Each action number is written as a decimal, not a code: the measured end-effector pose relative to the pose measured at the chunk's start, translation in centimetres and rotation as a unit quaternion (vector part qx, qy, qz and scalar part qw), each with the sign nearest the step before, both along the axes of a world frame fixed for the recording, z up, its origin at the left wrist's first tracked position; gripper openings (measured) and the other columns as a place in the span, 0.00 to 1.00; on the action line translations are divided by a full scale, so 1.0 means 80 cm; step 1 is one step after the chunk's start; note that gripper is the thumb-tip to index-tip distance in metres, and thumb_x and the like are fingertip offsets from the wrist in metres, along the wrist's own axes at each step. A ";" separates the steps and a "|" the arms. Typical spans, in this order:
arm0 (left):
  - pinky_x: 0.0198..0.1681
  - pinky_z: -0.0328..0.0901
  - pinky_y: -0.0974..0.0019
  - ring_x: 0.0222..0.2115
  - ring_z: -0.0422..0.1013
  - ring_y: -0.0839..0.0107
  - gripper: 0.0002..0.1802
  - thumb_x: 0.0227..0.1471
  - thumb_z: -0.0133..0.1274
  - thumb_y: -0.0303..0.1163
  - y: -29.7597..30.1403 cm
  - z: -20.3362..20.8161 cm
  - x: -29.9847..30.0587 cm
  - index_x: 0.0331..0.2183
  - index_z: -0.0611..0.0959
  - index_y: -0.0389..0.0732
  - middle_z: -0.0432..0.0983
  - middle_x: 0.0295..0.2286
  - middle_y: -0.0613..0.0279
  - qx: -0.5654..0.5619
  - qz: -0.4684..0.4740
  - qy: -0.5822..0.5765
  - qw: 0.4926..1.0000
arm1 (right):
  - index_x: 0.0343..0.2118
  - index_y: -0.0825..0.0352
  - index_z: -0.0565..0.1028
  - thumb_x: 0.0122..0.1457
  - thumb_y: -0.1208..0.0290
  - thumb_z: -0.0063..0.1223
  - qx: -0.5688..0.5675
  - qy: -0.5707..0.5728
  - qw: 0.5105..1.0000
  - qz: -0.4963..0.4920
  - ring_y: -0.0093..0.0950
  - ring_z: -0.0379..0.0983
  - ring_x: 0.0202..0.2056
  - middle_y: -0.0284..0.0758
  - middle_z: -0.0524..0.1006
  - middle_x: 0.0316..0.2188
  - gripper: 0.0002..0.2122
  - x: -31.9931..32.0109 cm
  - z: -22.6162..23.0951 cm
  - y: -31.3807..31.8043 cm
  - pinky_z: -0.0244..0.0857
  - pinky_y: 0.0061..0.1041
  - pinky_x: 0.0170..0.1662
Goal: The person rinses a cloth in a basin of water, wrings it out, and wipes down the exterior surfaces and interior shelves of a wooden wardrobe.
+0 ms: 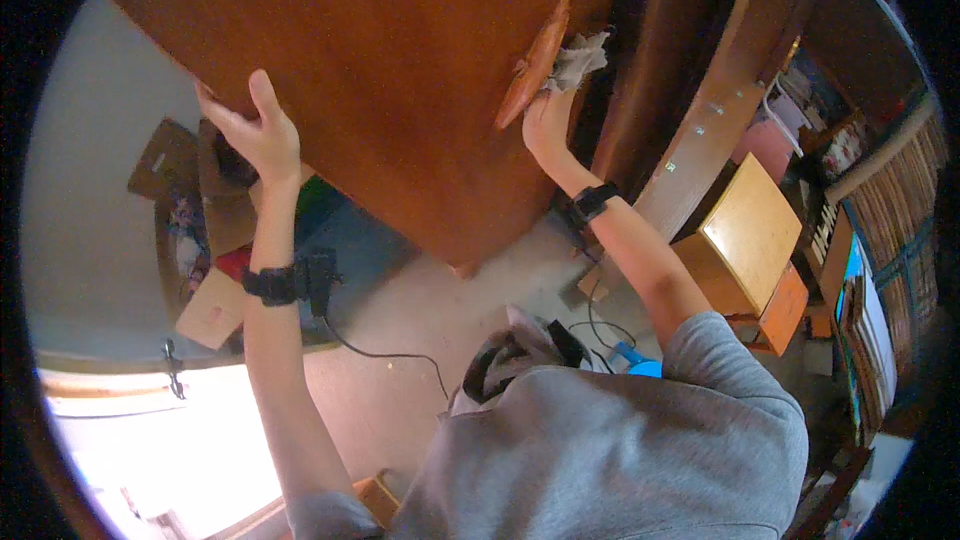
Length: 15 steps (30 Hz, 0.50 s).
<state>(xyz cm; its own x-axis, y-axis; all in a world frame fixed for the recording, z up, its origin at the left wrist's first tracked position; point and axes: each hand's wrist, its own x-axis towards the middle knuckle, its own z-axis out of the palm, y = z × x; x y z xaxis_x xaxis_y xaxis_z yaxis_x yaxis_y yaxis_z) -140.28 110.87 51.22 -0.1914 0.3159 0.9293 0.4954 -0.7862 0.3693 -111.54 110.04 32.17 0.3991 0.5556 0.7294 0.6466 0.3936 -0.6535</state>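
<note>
A large brown wooden door panel (380, 70) fills the top of the view. My left hand (255, 125) grips its left edge, thumb on the front face. My right hand (548, 115) presses a crumpled grey-white cloth (580, 62) against the long orange-brown wooden handle (535, 65) near the panel's right edge. Both wrists wear black bands; the left one (285, 283) carries a small black device with a cable.
A light wooden box (745, 230) with an orange side stands at right by shelves of stacked things (880, 240). Cardboard pieces (210, 310) and clutter lie at left. Cables (590, 325) and a dark bag (500, 355) lie on the grey floor below.
</note>
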 end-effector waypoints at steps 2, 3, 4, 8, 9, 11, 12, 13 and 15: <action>0.59 0.44 0.61 0.56 0.51 0.57 0.38 0.54 0.49 0.40 0.003 -0.002 -0.002 0.55 0.53 0.26 0.52 0.55 0.42 0.017 0.027 0.013 0.999 | 0.47 0.75 0.63 0.53 0.76 0.38 0.034 0.035 0.998 -0.030 0.56 0.46 0.56 0.56 0.57 0.52 0.18 -0.030 -0.026 0.000 0.34 0.48 0.60; 0.59 0.44 0.61 0.56 0.51 0.57 0.38 0.53 0.50 0.40 0.005 -0.003 -0.003 0.55 0.54 0.26 0.52 0.55 0.42 0.003 0.024 0.005 1.000 | 0.46 0.74 0.63 0.53 0.76 0.37 -0.037 -0.027 0.999 -0.017 0.55 0.47 0.55 0.55 0.58 0.52 0.17 -0.044 -0.043 -0.006 0.36 0.46 0.61; 0.59 0.44 0.60 0.56 0.50 0.57 0.38 0.53 0.51 0.40 0.006 -0.003 -0.004 0.55 0.54 0.26 0.52 0.55 0.42 -0.004 0.019 -0.001 1.000 | 0.46 0.73 0.64 0.54 0.76 0.37 -0.106 -0.090 0.990 -0.004 0.53 0.48 0.55 0.53 0.59 0.51 0.16 -0.061 -0.063 -0.021 0.37 0.44 0.61; 0.58 0.47 0.61 0.54 0.54 0.58 0.38 0.53 0.51 0.41 0.006 -0.004 -0.005 0.54 0.55 0.26 0.55 0.53 0.44 0.007 0.028 -0.004 1.000 | 0.44 0.70 0.67 0.55 0.77 0.38 -0.108 -0.019 0.956 0.271 0.42 0.56 0.54 0.47 0.63 0.50 0.14 -0.127 -0.113 -0.058 0.48 0.38 0.58; 0.57 0.47 0.61 0.54 0.55 0.58 0.37 0.53 0.51 0.41 0.004 -0.004 -0.005 0.54 0.56 0.26 0.56 0.53 0.44 0.011 0.023 -0.008 1.000 | 0.47 0.72 0.67 0.54 0.78 0.40 -0.151 -0.250 0.927 0.234 0.41 0.56 0.54 0.48 0.65 0.48 0.16 -0.137 -0.115 -0.063 0.52 0.38 0.55; 0.56 0.48 0.61 0.52 0.56 0.59 0.36 0.53 0.51 0.41 0.002 -0.001 -0.003 0.53 0.57 0.27 0.57 0.52 0.45 0.020 0.039 0.008 0.999 | 0.48 0.69 0.67 0.55 0.75 0.40 -0.019 -0.393 0.872 0.292 0.36 0.62 0.51 0.45 0.67 0.47 0.16 -0.152 -0.100 -0.055 0.59 0.34 0.49; 0.56 0.49 0.61 0.52 0.57 0.59 0.36 0.53 0.51 0.41 0.000 0.000 -0.001 0.53 0.57 0.27 0.58 0.51 0.45 0.025 0.048 0.018 0.998 | 0.49 0.68 0.67 0.56 0.74 0.40 -0.011 -0.478 0.822 0.310 0.33 0.65 0.49 0.44 0.69 0.46 0.17 -0.155 -0.086 -0.052 0.63 0.32 0.47; 0.56 0.49 0.61 0.51 0.57 0.59 0.36 0.53 0.51 0.41 -0.001 0.001 0.000 0.53 0.57 0.27 0.59 0.51 0.46 0.028 0.042 0.021 0.999 | 0.49 0.64 0.67 0.56 0.74 0.39 -0.036 -0.478 0.818 0.316 0.31 0.68 0.44 0.43 0.71 0.42 0.17 -0.152 -0.070 -0.048 0.65 0.31 0.42; 0.55 0.50 0.61 0.50 0.58 0.59 0.35 0.52 0.51 0.41 -0.003 0.003 0.000 0.52 0.58 0.27 0.60 0.50 0.46 0.034 0.033 0.026 0.999 | 0.51 0.57 0.65 0.55 0.74 0.38 -0.130 -0.506 0.794 0.312 0.26 0.74 0.33 0.41 0.75 0.35 0.18 -0.139 -0.033 -0.044 0.69 0.27 0.31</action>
